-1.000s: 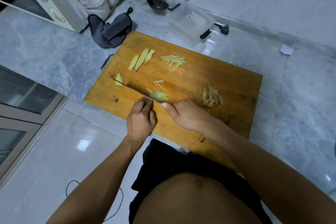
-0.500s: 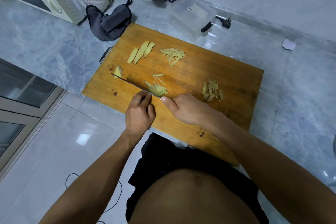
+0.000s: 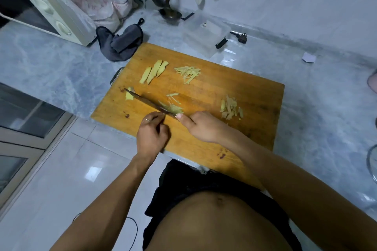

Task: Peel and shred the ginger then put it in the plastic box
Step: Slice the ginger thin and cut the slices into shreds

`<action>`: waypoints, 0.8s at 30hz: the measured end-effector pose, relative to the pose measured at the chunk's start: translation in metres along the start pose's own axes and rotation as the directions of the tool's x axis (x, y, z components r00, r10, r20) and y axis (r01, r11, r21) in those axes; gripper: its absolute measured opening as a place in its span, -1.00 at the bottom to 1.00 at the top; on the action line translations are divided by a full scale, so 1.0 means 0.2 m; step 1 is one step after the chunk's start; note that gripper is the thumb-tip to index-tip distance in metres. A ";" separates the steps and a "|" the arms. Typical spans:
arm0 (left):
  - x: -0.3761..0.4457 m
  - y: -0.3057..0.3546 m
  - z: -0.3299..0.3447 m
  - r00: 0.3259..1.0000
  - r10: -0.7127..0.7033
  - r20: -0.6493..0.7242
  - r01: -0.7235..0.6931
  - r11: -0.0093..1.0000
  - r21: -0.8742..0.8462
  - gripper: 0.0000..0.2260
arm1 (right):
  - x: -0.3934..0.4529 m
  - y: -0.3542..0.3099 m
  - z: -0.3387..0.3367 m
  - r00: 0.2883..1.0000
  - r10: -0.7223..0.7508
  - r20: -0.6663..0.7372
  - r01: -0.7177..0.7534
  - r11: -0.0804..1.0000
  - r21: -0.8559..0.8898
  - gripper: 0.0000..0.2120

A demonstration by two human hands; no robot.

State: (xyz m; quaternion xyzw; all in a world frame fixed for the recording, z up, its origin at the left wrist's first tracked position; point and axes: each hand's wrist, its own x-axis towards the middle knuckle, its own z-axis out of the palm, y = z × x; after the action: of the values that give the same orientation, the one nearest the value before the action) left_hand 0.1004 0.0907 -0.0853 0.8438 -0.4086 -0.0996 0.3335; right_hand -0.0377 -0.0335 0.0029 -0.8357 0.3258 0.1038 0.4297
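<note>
Two hands work close: right hand (image 3: 201, 126) clamping the dark-bladed knife (image 3: 150, 103), left hand (image 3: 152, 134) pinning pale ginger slices (image 3: 172, 109), fingertips risking a nick.

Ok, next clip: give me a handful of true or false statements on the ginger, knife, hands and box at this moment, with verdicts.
1. The right hand holds the knife. True.
2. The plastic box already holds ginger shreds. False: it looks empty, and the shreds lie on the cutting board.
3. Uncut ginger slices lie at the board's far left. True.
4. The left hand rests on the grey cloth. False: it is at the ginger being cut, beside the blade.
5. The box sits on the board. False: it stands on the counter beyond it.
</note>
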 end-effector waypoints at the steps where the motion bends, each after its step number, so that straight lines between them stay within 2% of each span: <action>1: 0.01 0.01 -0.01 0.999 -0.044 0.001 0.044 0.997 -0.064 -0.65 | 0.00 0.01 -0.01 1.000 0.001 -0.003 -0.001 1.000 0.020 -0.39; 5: 0.06 0.06 -0.07 0.978 -0.206 -0.019 0.195 0.951 -0.240 -0.76 | -0.03 0.07 -0.02 1.000 -0.008 -0.025 0.010 0.995 0.097 -0.38; 8: 0.08 0.10 -0.11 0.923 -0.384 -0.016 0.347 0.850 -0.396 -0.78 | -0.06 0.11 -0.03 0.998 -0.023 -0.056 0.029 0.993 0.118 -0.37; 10: 0.09 0.11 -0.13 0.891 -0.453 0.004 0.398 0.778 -0.486 -0.77 | -0.10 0.12 -0.05 0.995 -0.052 -0.084 0.060 0.994 0.089 -0.37; 13: 0.11 0.13 -0.15 0.873 -0.486 0.048 0.421 0.700 -0.576 -0.78 | -0.13 0.14 -0.07 0.988 -0.084 -0.129 0.088 0.996 0.021 -0.43; 16: 0.12 0.12 -0.17 0.839 -0.544 0.033 0.424 0.614 -0.666 -0.77 | -0.14 0.18 -0.09 0.969 -0.129 -0.212 0.097 0.983 -0.155 -0.44; 18: 0.15 0.10 -0.21 0.823 -0.563 -0.074 0.376 0.638 -0.672 -0.82 | -0.15 0.18 -0.12 0.962 -0.141 -0.232 0.063 0.946 -0.317 -0.46; 20: 0.17 0.11 -0.25 0.837 -0.519 -0.173 0.331 0.732 -0.596 -0.89 | -0.16 0.18 -0.14 0.962 -0.151 -0.229 0.035 0.895 -0.445 -0.49; 24: 0.18 0.15 -0.29 0.896 -0.357 -0.265 0.248 0.896 -0.367 -0.91 | -0.15 0.20 -0.13 0.943 -0.168 -0.288 0.010 0.877 -0.480 -0.48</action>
State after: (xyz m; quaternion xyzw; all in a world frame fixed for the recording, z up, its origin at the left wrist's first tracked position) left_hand 0.1308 0.0775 -0.0178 0.8358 -0.1878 -0.0760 0.5103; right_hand -0.0899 -0.0574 0.0061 -0.9348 0.3169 0.0224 0.1589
